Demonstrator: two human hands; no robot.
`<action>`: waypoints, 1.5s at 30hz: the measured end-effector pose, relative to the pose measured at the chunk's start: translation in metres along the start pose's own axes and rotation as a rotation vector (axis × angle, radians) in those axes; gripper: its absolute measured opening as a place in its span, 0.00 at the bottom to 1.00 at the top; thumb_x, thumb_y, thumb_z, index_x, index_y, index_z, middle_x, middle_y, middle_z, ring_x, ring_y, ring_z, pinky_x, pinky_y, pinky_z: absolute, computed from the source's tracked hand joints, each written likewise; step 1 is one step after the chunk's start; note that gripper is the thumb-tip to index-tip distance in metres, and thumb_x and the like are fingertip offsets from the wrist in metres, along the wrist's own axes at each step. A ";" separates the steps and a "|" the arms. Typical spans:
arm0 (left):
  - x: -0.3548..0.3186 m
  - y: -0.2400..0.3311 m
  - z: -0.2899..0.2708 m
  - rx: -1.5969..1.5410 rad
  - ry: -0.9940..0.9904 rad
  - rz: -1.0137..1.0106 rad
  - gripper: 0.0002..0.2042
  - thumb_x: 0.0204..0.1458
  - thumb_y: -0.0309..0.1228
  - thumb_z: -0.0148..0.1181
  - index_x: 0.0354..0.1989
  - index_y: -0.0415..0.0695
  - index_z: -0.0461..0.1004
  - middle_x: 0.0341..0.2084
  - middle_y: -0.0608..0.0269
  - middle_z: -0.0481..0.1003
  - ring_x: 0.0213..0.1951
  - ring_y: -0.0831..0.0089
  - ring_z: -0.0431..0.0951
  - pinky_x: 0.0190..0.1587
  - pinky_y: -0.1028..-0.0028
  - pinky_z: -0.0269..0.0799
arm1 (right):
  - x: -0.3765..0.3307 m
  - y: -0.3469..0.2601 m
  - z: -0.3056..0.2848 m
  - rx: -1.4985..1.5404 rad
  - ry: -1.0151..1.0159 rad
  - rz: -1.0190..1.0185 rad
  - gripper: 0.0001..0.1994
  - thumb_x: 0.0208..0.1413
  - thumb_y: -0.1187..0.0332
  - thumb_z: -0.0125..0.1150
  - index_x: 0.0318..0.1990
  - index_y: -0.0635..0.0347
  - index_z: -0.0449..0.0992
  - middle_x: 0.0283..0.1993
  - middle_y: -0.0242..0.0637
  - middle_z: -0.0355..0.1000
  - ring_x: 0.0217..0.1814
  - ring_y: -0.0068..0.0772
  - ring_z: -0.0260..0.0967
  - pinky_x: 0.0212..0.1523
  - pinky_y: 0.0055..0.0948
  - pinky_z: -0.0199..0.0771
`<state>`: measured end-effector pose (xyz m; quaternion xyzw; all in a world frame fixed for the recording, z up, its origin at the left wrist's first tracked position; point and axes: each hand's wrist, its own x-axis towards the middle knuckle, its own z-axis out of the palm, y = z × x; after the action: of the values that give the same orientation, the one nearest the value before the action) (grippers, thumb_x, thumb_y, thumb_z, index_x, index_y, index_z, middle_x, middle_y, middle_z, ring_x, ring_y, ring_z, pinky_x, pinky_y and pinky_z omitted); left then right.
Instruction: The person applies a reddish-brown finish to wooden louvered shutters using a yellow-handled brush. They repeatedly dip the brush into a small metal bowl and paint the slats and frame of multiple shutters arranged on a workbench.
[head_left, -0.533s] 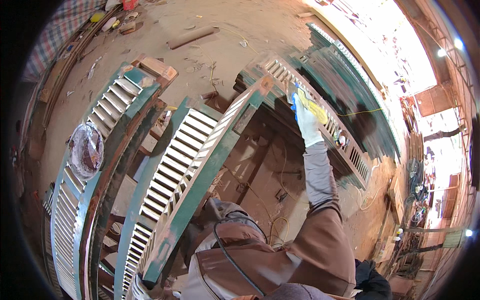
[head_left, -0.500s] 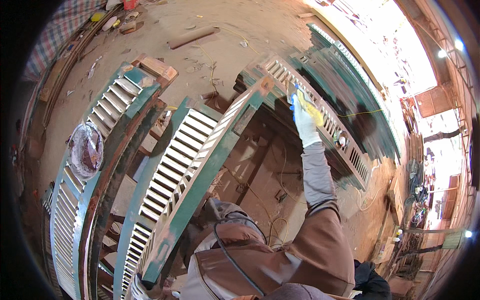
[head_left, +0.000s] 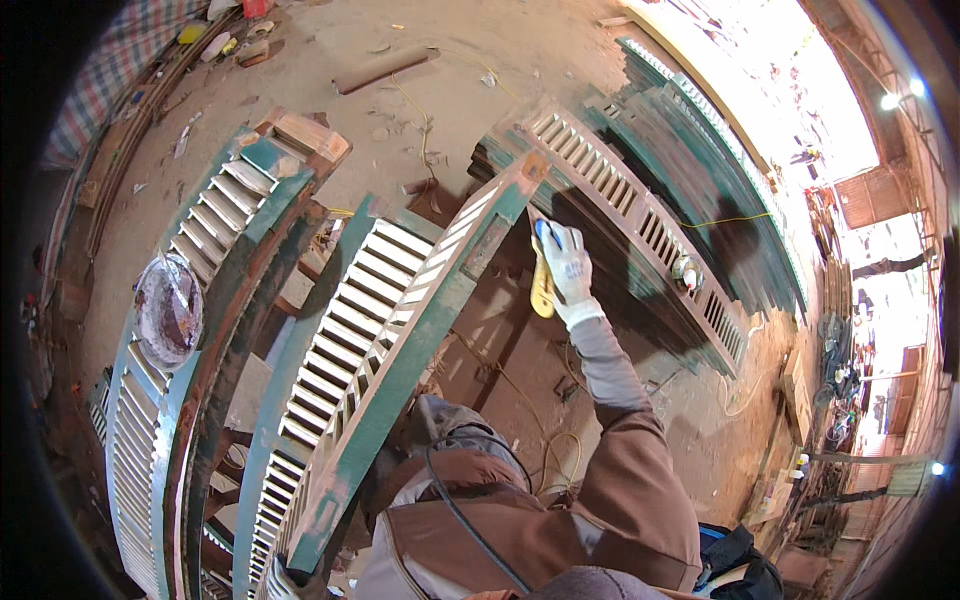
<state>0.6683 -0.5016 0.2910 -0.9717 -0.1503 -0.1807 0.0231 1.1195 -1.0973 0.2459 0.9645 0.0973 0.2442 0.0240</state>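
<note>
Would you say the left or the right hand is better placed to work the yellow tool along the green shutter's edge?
The right hand, probably: gloved, it already grips the yellow tool beside the green louvred shutter. The left hand is not in view.

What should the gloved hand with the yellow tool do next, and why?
Probably bring the yellow tool left onto the green shutter frame. The gloved right hand holds it just beside that frame, which shows worn, bare patches in its paint. The left hand is not in view.
</note>
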 end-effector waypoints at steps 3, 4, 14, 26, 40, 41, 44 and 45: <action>-0.002 0.001 0.000 -0.005 -0.009 0.000 0.32 0.36 0.52 0.78 0.46 0.41 0.81 0.40 0.54 0.82 0.43 0.54 0.82 0.51 0.59 0.74 | 0.013 0.014 -0.033 0.051 0.169 0.023 0.20 0.61 0.72 0.61 0.61 0.56 0.75 0.60 0.37 0.74 0.54 0.44 0.72 0.56 0.38 0.74; -0.001 0.002 -0.001 -0.004 -0.010 0.000 0.32 0.36 0.52 0.78 0.46 0.41 0.81 0.40 0.54 0.82 0.43 0.54 0.82 0.51 0.59 0.74 | 0.029 0.018 -0.046 0.103 0.218 -0.014 0.18 0.62 0.71 0.60 0.59 0.56 0.77 0.57 0.38 0.76 0.55 0.43 0.73 0.56 0.38 0.73; -0.005 0.005 -0.003 -0.001 -0.004 -0.019 0.33 0.35 0.51 0.79 0.47 0.41 0.80 0.40 0.54 0.81 0.43 0.54 0.82 0.51 0.59 0.74 | 0.074 0.028 -0.085 0.678 0.001 0.126 0.14 0.57 0.73 0.62 0.51 0.54 0.82 0.47 0.35 0.81 0.48 0.39 0.76 0.54 0.33 0.73; -0.024 -0.020 0.002 -0.032 -0.081 0.016 0.35 0.36 0.46 0.79 0.53 0.40 0.78 0.44 0.51 0.80 0.47 0.52 0.81 0.54 0.57 0.74 | 0.078 0.012 -0.066 -0.056 -0.103 -0.086 0.24 0.50 0.74 0.61 0.57 0.48 0.79 0.59 0.27 0.76 0.55 0.37 0.71 0.54 0.32 0.76; -0.010 -0.006 -0.004 -0.023 -0.070 0.019 0.34 0.34 0.43 0.80 0.51 0.40 0.78 0.43 0.52 0.81 0.45 0.53 0.81 0.52 0.59 0.75 | 0.095 0.026 -0.081 0.232 0.020 -0.134 0.20 0.52 0.70 0.62 0.55 0.49 0.79 0.55 0.32 0.79 0.54 0.41 0.73 0.54 0.34 0.75; -0.009 -0.002 -0.008 -0.026 -0.070 0.013 0.33 0.34 0.43 0.80 0.51 0.40 0.78 0.43 0.52 0.81 0.45 0.53 0.81 0.51 0.59 0.75 | 0.092 0.015 -0.086 0.212 -0.001 -0.149 0.21 0.54 0.82 0.58 0.55 0.53 0.80 0.53 0.36 0.80 0.53 0.37 0.75 0.55 0.30 0.75; -0.003 0.012 -0.013 -0.042 -0.035 -0.021 0.33 0.34 0.46 0.80 0.49 0.40 0.79 0.42 0.53 0.81 0.44 0.54 0.81 0.50 0.59 0.75 | 0.080 0.007 -0.097 0.502 -0.126 -0.082 0.17 0.59 0.78 0.59 0.54 0.56 0.81 0.52 0.37 0.80 0.53 0.38 0.75 0.54 0.29 0.74; -0.003 0.014 -0.010 -0.035 -0.020 -0.029 0.33 0.34 0.46 0.80 0.49 0.41 0.79 0.42 0.54 0.81 0.44 0.54 0.81 0.50 0.59 0.75 | 0.081 0.009 -0.099 0.514 -0.082 -0.068 0.17 0.58 0.75 0.60 0.54 0.53 0.81 0.52 0.34 0.80 0.52 0.37 0.74 0.53 0.29 0.75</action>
<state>0.6667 -0.5167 0.2999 -0.9714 -0.1615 -0.1739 0.0021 1.1439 -1.0906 0.3712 0.9441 0.1876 0.1714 -0.2098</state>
